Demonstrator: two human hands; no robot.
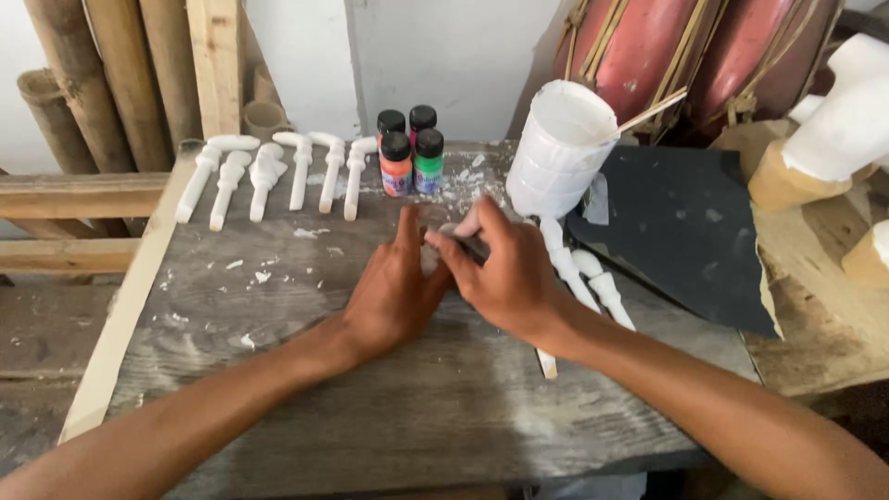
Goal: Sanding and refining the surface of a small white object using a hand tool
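My left hand (394, 292) and my right hand (505, 273) meet over the middle of a grey wooden board (306, 407). Together they grip a small white plaster piece (431, 259), mostly hidden between the fingers. My right hand's fingers also close on a dark thin tool (474, 247) against that piece. Just right of my right hand lie two white plaster figures (593, 282) on the board. A thin wooden stick (546, 363) pokes out under my right wrist.
Several white plaster figures (269, 176) lie in a row at the board's far left. Several small paint bottles (410, 153) stand behind my hands. A white-wrapped cup (560, 153) with a stick stands at right, next to a dark sheet (685, 231). Bamboo poles (83, 83) lean at far left.
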